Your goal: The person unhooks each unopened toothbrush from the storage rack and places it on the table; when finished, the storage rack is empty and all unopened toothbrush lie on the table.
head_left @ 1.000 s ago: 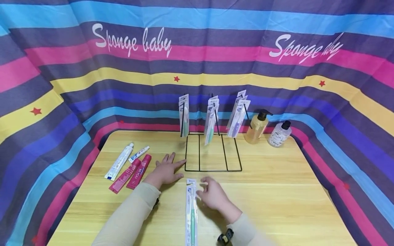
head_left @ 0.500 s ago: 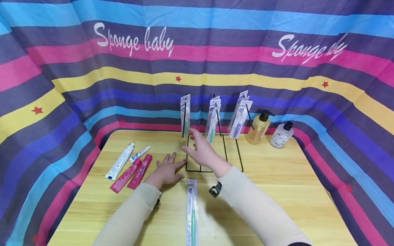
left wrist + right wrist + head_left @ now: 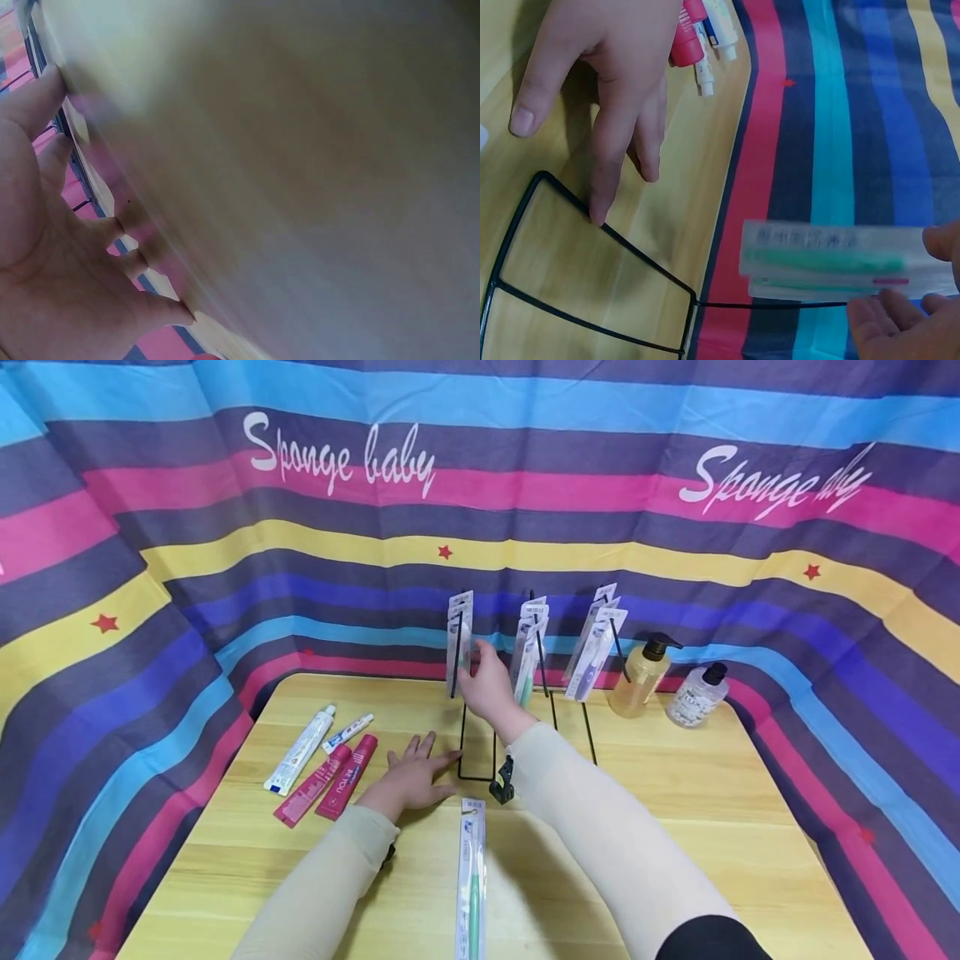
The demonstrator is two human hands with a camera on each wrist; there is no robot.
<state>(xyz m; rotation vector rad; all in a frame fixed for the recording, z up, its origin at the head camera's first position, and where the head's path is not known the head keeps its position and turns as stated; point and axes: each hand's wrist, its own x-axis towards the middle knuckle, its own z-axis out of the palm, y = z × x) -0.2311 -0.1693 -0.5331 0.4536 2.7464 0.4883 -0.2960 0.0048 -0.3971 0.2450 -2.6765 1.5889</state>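
Note:
My left hand (image 3: 409, 780) lies on the wooden table with fingers spread. Its index fingertip touches the left side of the black wire rack (image 3: 477, 778), as the right wrist view also shows. My right hand (image 3: 491, 687) reaches up to the packaged toothbrushes (image 3: 459, 639) on the rack's left hook. In the right wrist view, its thumb (image 3: 943, 243) and fingers (image 3: 881, 319) stand on either side of a blurred toothbrush pack (image 3: 821, 251); whether they pinch it is unclear. One packaged green toothbrush (image 3: 472, 877) lies flat on the table, between my forearms.
More packaged toothbrushes hang on the middle hook (image 3: 529, 643) and right hook (image 3: 596, 647). A pump bottle (image 3: 640, 681) and a clear bottle (image 3: 696, 697) stand right of the rack. Toothpaste tubes (image 3: 302, 750) lie at left. A striped curtain (image 3: 585, 510) encloses the table's back and sides.
My right hand has moved up and away from beside the toothbrush pack on the table to the packs on the left hook. The left hand stays in place.

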